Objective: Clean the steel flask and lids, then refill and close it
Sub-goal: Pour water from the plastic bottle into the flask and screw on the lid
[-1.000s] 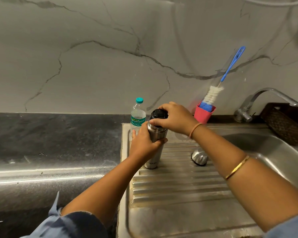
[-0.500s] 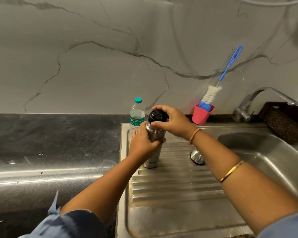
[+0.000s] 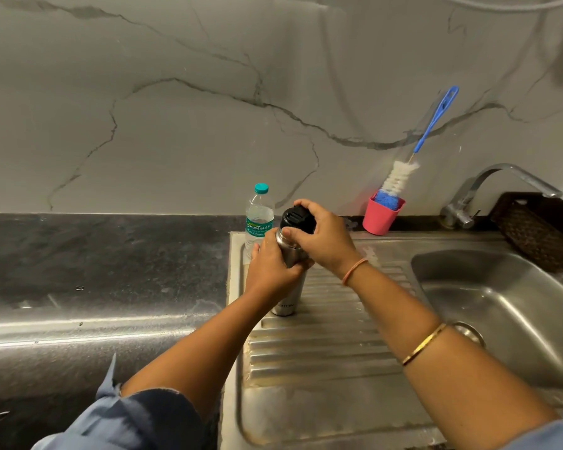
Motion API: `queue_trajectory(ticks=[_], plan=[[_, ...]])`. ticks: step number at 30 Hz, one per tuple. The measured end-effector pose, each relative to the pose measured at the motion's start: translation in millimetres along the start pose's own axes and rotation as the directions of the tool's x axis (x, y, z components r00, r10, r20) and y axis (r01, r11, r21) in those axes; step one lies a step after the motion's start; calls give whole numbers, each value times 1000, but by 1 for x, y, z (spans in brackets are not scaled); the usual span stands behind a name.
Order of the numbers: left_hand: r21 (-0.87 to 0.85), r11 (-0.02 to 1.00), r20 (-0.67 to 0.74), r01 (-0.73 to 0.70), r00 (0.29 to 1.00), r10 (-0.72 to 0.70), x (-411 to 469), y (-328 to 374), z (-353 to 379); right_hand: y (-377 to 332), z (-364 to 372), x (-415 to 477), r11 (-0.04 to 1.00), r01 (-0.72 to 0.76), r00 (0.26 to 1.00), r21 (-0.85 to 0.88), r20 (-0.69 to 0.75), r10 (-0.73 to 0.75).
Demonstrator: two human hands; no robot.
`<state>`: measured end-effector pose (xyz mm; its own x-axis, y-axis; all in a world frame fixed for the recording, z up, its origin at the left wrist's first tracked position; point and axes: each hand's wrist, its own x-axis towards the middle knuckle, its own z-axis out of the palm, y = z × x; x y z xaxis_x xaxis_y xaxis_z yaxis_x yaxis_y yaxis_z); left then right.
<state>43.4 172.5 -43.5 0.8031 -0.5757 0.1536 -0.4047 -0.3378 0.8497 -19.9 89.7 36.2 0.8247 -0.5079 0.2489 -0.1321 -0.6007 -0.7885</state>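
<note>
The steel flask (image 3: 286, 303) stands upright on the ribbed drainboard (image 3: 322, 352). My left hand (image 3: 270, 271) grips its upper body from the left. A black lid (image 3: 294, 219) sits on the flask's mouth, tilted slightly towards me. My right hand (image 3: 325, 241) grips this lid from the right, thumb on its near side and fingers over the far side. The flask's neck is mostly hidden by both hands.
A clear water bottle (image 3: 259, 219) with a teal cap stands just behind the flask. Further right, a pink cup (image 3: 381, 219) holds a blue-handled bottle brush (image 3: 400, 177). The tap (image 3: 501, 177), sink basin (image 3: 501, 303) and a dark basket (image 3: 540, 228) lie to the right; a dark counter (image 3: 95, 271) lies left.
My right hand has shifted its grip round the black lid while the left keeps hold of the flask. The small steel cap seen on the drainboard earlier is now behind my right forearm.
</note>
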Motion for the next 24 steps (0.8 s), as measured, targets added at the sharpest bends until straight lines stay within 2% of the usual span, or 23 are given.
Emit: queue_trajectory(ticks=[2,3,4,6,7,9,11,14,17,20,22,24], plan=[[8,1000,-3,-5,1000,5,0,-1,2,0,12,-7,991,24,991,-129,-129,-41],[9,1000,6,-11,1000,11,1,-2,1,0,12,-7,987,37,989,-158,-133,-59],[6,1000,27,-9,1000,9,2,-2,-1,1,8,-4,990,39,995,-136,-83,-51],[-24,1000,72,-3,997,5,4,-3,-4,1,-10,5,999,-28,990,29,141,24],[-44,999,86,-1,996,5,4,-3,-5,2,-18,8,992,-77,965,100,258,49],[-63,998,90,5,996,0,4,-3,-6,3,-23,11,989,-84,930,122,365,34],[-55,998,79,7,997,-3,4,-3,-3,4,-15,9,996,-29,958,83,288,4],[-48,999,32,6,999,-4,0,-3,2,3,1,0,999,38,998,21,49,-39],[-55,998,-5,5,1000,-5,-3,-2,7,2,21,-10,998,39,986,-45,-160,-46],[-45,999,8,15,1000,-14,-1,-1,3,-1,29,-10,997,15,974,-74,-225,-31],[-48,999,53,16,999,-13,1,-2,-1,1,16,-1,999,-12,996,-49,-93,8],[-57,998,82,7,997,-3,2,-1,-4,3,-6,8,988,-92,979,122,193,67]])
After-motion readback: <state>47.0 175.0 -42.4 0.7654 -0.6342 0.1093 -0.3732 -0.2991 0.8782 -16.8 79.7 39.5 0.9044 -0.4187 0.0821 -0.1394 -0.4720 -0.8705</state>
